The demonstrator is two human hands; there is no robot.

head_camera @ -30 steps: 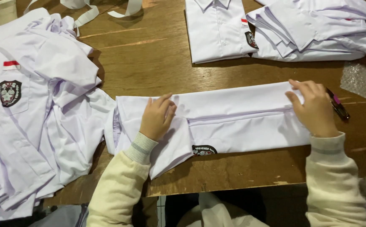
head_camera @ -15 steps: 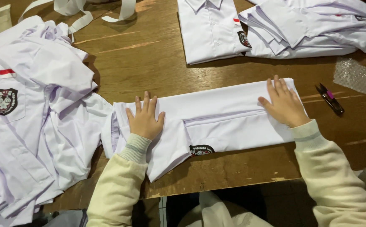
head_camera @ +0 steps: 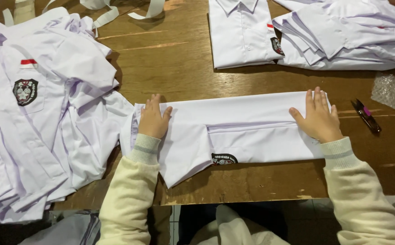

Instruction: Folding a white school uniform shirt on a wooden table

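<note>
Both palms have slid outward; your left hand [head_camera: 153,119] and right hand [head_camera: 317,117] press flat, fingers spread, on the folded white shirt [head_camera: 233,129].

One head-worn camera looks steeply down, close over the wooden table [head_camera: 179,59].

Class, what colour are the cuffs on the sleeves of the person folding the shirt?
Cream with a grey stripe, seen in the head view on the left cuff and right cuff.

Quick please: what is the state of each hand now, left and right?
Left hand: open, pressing flat on the folded white shirt.
Right hand: open, flat on the same shirt's other end.
</note>
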